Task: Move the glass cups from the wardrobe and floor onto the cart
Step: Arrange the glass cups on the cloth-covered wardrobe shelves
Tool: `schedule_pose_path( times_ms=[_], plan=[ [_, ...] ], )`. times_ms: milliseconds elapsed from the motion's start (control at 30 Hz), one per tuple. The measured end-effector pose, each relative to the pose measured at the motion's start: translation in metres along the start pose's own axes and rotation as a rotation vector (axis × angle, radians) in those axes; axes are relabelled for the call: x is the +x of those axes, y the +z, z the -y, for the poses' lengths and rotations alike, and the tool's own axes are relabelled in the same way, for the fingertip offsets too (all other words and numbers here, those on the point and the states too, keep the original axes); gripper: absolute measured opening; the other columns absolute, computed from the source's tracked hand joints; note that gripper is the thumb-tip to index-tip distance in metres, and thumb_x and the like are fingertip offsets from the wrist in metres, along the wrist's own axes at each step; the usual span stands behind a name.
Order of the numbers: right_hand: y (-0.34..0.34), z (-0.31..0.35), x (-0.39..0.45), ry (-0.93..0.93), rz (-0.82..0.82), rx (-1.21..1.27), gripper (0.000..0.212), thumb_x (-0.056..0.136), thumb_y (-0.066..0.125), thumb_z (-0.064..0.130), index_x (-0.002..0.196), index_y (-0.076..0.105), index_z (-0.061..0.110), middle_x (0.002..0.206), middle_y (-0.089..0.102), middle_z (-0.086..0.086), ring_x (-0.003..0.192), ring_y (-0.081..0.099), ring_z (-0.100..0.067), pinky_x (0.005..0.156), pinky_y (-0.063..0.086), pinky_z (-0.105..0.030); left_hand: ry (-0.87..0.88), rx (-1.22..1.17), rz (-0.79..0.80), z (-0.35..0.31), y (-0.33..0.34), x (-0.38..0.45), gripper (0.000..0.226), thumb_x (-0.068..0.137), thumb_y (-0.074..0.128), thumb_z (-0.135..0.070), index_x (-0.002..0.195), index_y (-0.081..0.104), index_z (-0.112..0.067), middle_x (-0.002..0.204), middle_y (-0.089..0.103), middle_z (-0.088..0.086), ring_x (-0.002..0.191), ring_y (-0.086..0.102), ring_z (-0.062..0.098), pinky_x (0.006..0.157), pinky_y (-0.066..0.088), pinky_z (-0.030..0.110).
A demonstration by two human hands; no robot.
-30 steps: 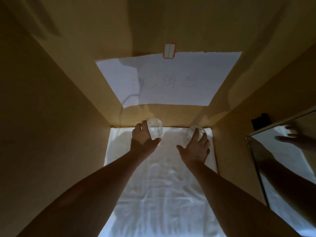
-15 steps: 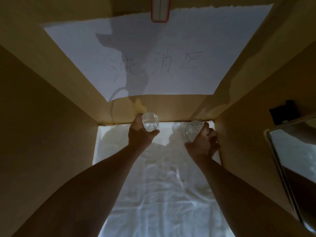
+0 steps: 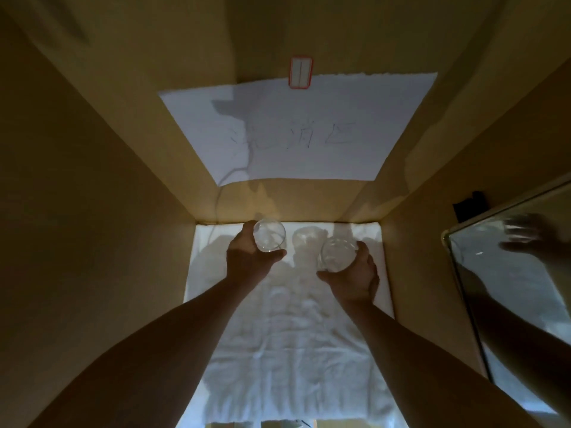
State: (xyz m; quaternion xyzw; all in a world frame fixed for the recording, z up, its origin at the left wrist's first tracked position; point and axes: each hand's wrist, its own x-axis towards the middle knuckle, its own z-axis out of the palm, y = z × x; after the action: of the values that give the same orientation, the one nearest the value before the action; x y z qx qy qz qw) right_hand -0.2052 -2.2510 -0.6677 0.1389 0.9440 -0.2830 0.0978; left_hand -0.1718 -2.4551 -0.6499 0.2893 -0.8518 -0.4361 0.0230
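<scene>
Both bare arms reach forward, nearly straight. The left hand [image 3: 247, 257] curls its fingers [image 3: 275, 253] round a cup [image 3: 268, 234]; the right hand [image 3: 355, 278] grips another cup [image 3: 335, 254], apart.

Left hand [image 3: 247, 257] covers the near side of its glass cup [image 3: 269, 235], right hand [image 3: 355, 274] hides the lower right of the other glass cup [image 3: 335, 254]; both forearms cut off by bottom edge. Handwriting on the paper sheet [image 3: 309, 131], upper centre, too faint to read, partly under shadow. Mirror panel [image 3: 519, 288] cut by right edge, reflected hand blurred.
</scene>
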Motion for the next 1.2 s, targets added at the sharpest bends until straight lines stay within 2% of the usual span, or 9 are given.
schedule_pose_path(
  times_ms=[167, 400, 567, 667, 800, 867, 933, 1033, 1200],
  plan=[
    [-0.04, 0.027, -0.03, -0.114, 0.068, 0.059, 0.115, 0.05, 0.097, 0.039, 0.147, 0.04, 0.017, 0.136, 0.058, -0.007, 0.125, 0.056, -0.03, 0.102, 0.048, -0.041, 0.012, 0.028, -0.035, -0.027, -0.044, -0.025, 0.073, 0.062, 0.094, -0.04, 0.121, 0.059, -0.016, 0.107, 0.071, 0.0, 0.102, 0.067, 0.025, 0.073, 0.036, 0.021],
    [-0.097, 0.077, -0.074, -0.21, 0.082, 0.143, 0.12, 0.049, 0.097, 0.043, 0.149, 0.036, 0.018, 0.137, 0.059, -0.006, 0.127, 0.055, -0.028, 0.105, 0.047, -0.042, 0.033, -0.03, -0.138, -0.077, -0.105, -0.072, 0.07, 0.061, 0.094, -0.041, 0.116, 0.059, -0.018, 0.105, 0.07, -0.002, 0.098, 0.066, 0.023, 0.077, 0.043, 0.026],
    [-0.135, 0.099, -0.118, -0.226, 0.081, 0.224, 0.1, 0.042, 0.092, 0.049, 0.13, 0.051, 0.027, 0.12, 0.066, 0.006, 0.111, 0.063, -0.021, 0.095, 0.053, -0.04, 0.08, -0.06, -0.221, -0.11, -0.154, -0.117, 0.065, 0.06, 0.095, -0.038, 0.112, 0.062, -0.018, 0.1, 0.066, -0.013, 0.095, 0.063, 0.012, 0.077, 0.039, 0.016],
    [-0.165, 0.112, -0.141, -0.309, 0.059, 0.227, 0.091, 0.041, 0.089, 0.052, 0.122, 0.055, 0.028, 0.114, 0.067, 0.009, 0.105, 0.064, -0.017, 0.092, 0.054, -0.038, 0.028, -0.095, -0.213, -0.13, -0.182, -0.138, 0.065, 0.057, 0.093, -0.043, 0.111, 0.06, -0.028, 0.098, 0.064, -0.016, 0.091, 0.061, 0.011, 0.071, 0.041, 0.017],
    [-0.212, 0.129, -0.173, -0.423, 0.035, 0.213, 0.09, 0.046, 0.092, 0.051, 0.122, 0.056, 0.018, 0.115, 0.067, 0.001, 0.108, 0.063, -0.022, 0.094, 0.052, -0.04, 0.076, -0.072, -0.235, -0.157, -0.217, -0.175, 0.063, 0.055, 0.086, -0.055, 0.103, 0.056, -0.029, 0.097, 0.064, -0.013, 0.09, 0.062, 0.015, 0.066, 0.043, 0.021],
    [-0.238, 0.134, -0.194, -0.462, -0.014, 0.214, 0.089, 0.047, 0.094, 0.052, 0.12, 0.056, 0.016, 0.112, 0.069, -0.002, 0.105, 0.064, -0.023, 0.092, 0.053, -0.04, 0.1, -0.082, -0.241, -0.17, -0.234, -0.196, 0.067, 0.056, 0.086, -0.056, 0.108, 0.057, -0.025, 0.103, 0.066, -0.008, 0.093, 0.064, 0.018, 0.07, 0.046, 0.028],
    [-0.263, 0.137, -0.218, -0.479, -0.031, 0.261, 0.095, 0.049, 0.096, 0.049, 0.129, 0.055, 0.017, 0.118, 0.068, -0.005, 0.11, 0.064, -0.026, 0.094, 0.053, -0.04, 0.119, -0.098, -0.249, -0.185, -0.251, -0.219, 0.067, 0.058, 0.088, -0.052, 0.11, 0.057, -0.023, 0.104, 0.066, -0.005, 0.095, 0.063, 0.02, 0.072, 0.044, 0.029],
    [-0.301, 0.142, -0.254, -0.515, -0.038, 0.229, 0.116, 0.053, 0.095, 0.05, 0.151, 0.041, 0.016, 0.138, 0.059, -0.008, 0.126, 0.056, -0.028, 0.102, 0.049, -0.037, 0.177, -0.127, -0.264, -0.209, -0.278, -0.255, 0.065, 0.061, 0.091, -0.046, 0.108, 0.055, -0.02, 0.103, 0.064, -0.004, 0.093, 0.061, 0.02, 0.065, 0.038, 0.026],
    [-0.351, 0.146, -0.311, -0.56, -0.1, 0.301, 0.123, 0.052, 0.093, 0.049, 0.154, 0.034, 0.016, 0.138, 0.06, -0.005, 0.127, 0.056, -0.026, 0.098, 0.049, -0.033, 0.269, -0.194, -0.297, -0.241, -0.319, -0.308, 0.068, 0.062, 0.092, -0.041, 0.118, 0.06, -0.019, 0.11, 0.066, -0.003, 0.099, 0.064, 0.019, 0.078, 0.047, 0.028]
  ],
)
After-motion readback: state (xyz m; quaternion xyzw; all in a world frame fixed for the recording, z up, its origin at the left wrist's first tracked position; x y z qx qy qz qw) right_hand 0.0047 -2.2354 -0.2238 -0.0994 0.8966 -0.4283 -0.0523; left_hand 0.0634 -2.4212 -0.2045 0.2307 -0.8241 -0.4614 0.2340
